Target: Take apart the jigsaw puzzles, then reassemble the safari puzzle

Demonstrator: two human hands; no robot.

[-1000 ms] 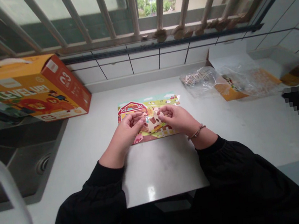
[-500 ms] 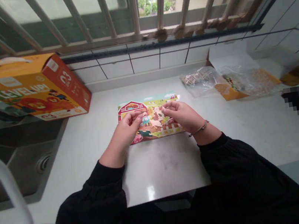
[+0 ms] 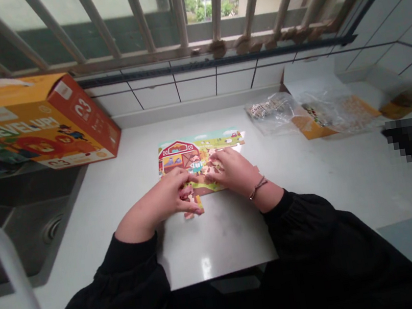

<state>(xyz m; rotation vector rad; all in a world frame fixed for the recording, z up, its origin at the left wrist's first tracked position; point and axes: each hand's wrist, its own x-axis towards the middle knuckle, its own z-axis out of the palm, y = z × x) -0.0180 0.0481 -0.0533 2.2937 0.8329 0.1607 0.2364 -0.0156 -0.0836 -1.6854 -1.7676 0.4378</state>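
Observation:
A colourful farm puzzle (image 3: 178,148) with a red barn lies flat on the white counter. My left hand (image 3: 169,196) is at its lower left, fingers curled round some puzzle pieces (image 3: 198,204) that stick out below the puzzle's front edge. On the puzzle's right half, my right hand (image 3: 232,171) has its thumb and fingers closed on a pale and brown piece (image 3: 215,166), partly covered by the fingertips. White backing shows at the puzzle's right edge.
An orange toy box (image 3: 34,123) stands at the back left beside a dark sink (image 3: 18,224). Clear plastic bags (image 3: 272,108) and an open orange and white box (image 3: 313,125) lie at the back right. A white cable or tube (image 3: 14,271) is at the lower left.
My left hand has moved down and left, and pieces now show beneath its fingers past the puzzle's front edge. My right hand has shifted slightly left and down. The barn is less covered.

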